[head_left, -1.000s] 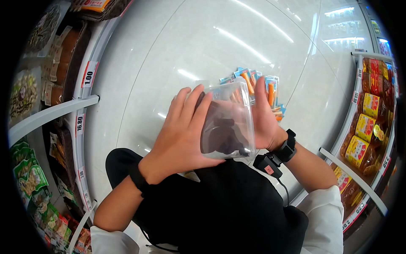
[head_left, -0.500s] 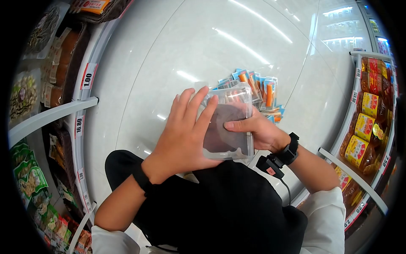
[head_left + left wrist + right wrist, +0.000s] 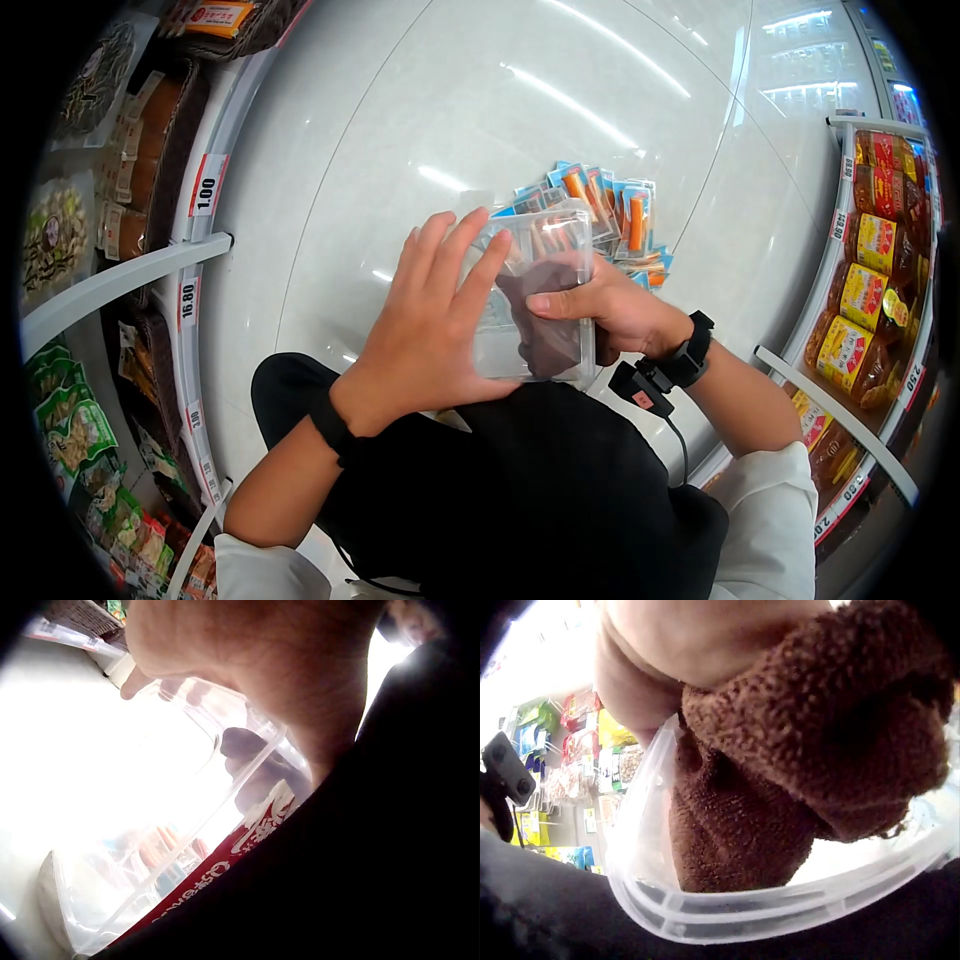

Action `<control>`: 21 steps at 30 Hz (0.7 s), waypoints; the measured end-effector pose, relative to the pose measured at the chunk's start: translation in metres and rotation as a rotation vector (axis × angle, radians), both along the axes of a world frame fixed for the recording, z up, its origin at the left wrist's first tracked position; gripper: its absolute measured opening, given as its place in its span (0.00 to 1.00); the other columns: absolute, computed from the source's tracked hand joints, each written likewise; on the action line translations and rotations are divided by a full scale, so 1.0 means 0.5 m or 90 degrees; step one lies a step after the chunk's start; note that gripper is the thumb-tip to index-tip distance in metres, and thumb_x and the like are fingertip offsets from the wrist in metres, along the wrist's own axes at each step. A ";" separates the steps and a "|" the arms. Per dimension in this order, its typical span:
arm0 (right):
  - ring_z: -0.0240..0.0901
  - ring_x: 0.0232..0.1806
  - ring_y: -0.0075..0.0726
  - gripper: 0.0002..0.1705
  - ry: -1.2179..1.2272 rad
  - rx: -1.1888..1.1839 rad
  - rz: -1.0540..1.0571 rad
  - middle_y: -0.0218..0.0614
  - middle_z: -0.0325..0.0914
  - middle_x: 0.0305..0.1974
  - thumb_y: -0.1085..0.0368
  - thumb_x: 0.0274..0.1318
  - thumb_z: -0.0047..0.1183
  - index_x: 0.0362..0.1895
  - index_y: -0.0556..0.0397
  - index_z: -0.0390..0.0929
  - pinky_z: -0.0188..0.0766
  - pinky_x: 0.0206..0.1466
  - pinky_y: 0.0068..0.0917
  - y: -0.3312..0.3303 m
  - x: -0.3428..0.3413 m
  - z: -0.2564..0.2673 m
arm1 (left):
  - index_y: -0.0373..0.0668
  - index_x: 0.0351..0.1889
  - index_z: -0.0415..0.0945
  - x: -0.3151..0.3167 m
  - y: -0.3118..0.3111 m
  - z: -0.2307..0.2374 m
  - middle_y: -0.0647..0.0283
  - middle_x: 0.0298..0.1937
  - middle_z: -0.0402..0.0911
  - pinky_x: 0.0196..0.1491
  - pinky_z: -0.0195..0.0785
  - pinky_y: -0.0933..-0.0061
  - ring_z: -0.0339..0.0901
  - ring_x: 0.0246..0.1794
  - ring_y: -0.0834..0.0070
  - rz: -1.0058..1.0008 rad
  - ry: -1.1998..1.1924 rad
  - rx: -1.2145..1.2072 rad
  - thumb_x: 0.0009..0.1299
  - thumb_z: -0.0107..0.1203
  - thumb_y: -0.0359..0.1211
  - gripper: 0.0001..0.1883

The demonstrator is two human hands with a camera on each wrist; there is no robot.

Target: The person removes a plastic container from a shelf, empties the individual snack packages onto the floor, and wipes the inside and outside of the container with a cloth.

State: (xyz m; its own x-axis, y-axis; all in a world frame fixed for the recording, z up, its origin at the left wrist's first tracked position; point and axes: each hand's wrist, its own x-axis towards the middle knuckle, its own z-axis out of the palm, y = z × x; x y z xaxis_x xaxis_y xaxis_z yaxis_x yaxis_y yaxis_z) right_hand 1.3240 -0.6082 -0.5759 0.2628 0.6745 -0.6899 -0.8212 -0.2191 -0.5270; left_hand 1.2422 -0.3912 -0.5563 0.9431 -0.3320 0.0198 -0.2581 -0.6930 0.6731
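Note:
A clear plastic container [image 3: 492, 345] stands tilted over the lap, its rim [image 3: 727, 919] seen close in the right wrist view. My left hand [image 3: 425, 310] lies against its left side, fingers spread and fairly straight, thumb along the lower edge. With the thumb outside the wall, my right hand [image 3: 625, 308] grips the container's right side. A brown fuzzy cloth [image 3: 742, 817] is bunched at that hand, partly inside the container; through the clear wall it shows as a dark shape [image 3: 550, 345]. The right fingers are largely hidden behind the wall and cloth.
Several blue-and-orange packets [image 3: 636, 220] lie fanned on the floor [image 3: 400, 120] beyond the container. Shelves with price tags and packaged food [image 3: 70, 425] stand at the left; bottled or bagged goods [image 3: 862, 295] fill the right shelf. Red printed packaging [image 3: 217, 874] lies beside the container.
My right hand has gone from raised open behind the container to gripping its right side. The dark cloth inside has shifted rightward and bunched up; the left hand has stayed nearly still.

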 end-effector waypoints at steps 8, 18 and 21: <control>0.76 0.20 0.22 0.19 -0.086 -0.078 0.100 0.31 0.78 0.25 0.52 0.58 0.64 0.35 0.57 0.80 0.67 0.15 0.18 0.016 0.013 0.018 | 0.38 0.72 0.58 -0.003 0.018 0.004 0.43 0.73 0.56 0.70 0.55 0.44 0.54 0.73 0.39 0.002 0.021 0.010 0.38 0.79 0.45 0.61; 0.78 0.41 0.20 0.29 -0.062 -0.019 -0.089 0.32 0.78 0.47 0.54 0.61 0.61 0.59 0.58 0.70 0.76 0.40 0.20 -0.010 0.027 0.031 | 0.37 0.73 0.57 -0.003 0.012 0.011 0.42 0.74 0.55 0.71 0.54 0.44 0.53 0.73 0.38 0.021 0.044 0.028 0.40 0.79 0.44 0.61; 0.78 0.44 0.22 0.26 -0.089 0.022 -0.197 0.33 0.79 0.48 0.60 0.61 0.61 0.59 0.56 0.70 0.77 0.45 0.23 0.018 0.011 0.031 | 0.36 0.73 0.57 -0.005 0.001 0.014 0.42 0.74 0.55 0.71 0.54 0.44 0.52 0.73 0.38 0.017 0.029 0.050 0.41 0.78 0.45 0.61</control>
